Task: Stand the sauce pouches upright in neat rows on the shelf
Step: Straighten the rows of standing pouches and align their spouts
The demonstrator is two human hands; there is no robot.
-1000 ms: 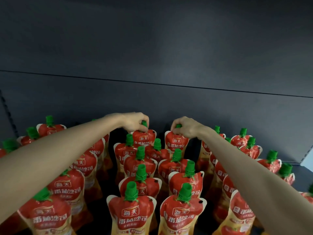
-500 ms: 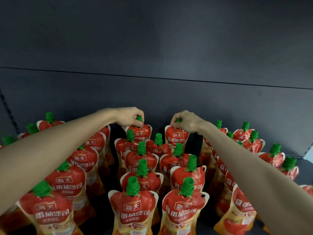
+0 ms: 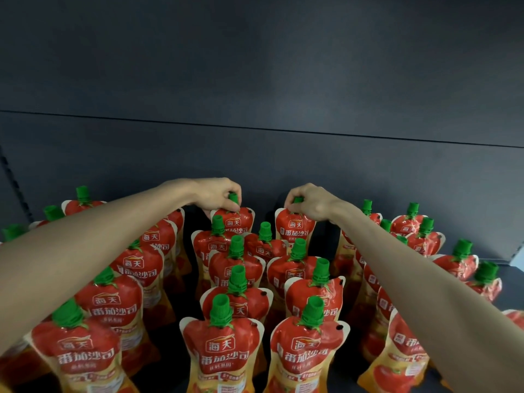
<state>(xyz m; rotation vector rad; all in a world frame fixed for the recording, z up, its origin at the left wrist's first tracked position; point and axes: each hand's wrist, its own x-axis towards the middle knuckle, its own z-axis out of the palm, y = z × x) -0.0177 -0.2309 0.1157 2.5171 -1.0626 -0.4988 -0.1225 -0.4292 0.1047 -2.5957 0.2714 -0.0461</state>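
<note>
The left back pouch [image 3: 236,222] and the right back pouch [image 3: 295,231] head the two middle rows, at the far end of the shelf [image 3: 510,275] and close to the dark back wall [image 3: 255,154]. Both are upright, long axis vertical, spout on top, printed face toward the camera; whether their bases touch the shelf is hidden by the pouches in front.

The left hand [image 3: 215,194] curls its fingertips round the left cap [image 3: 233,197] and pinches it from above; the right hand [image 3: 312,202] pinches the right cap [image 3: 297,199] the same way; neither holds anything else. Each pouch sits straight below its own grip, so the coming move is, I judge, a short one along that vertical line: settle the base, check it stands, then let go. Each hand is nearest its own row, and the arms do not cross. A stray pouch [image 3: 265,245] stands between the two rows, just in front of the gap between the held pair; it looks likeliest to get nudged.

The labels read clearly on the front left pouch [image 3: 221,347] and the front right pouch [image 3: 307,344]: the brand 海天 on top, 番茄沙司 in large white characters beneath; the small print under that is too fine to read. More red pouches with green caps fill the rows to either side; those at the far right stand more loosely spaced.
</note>
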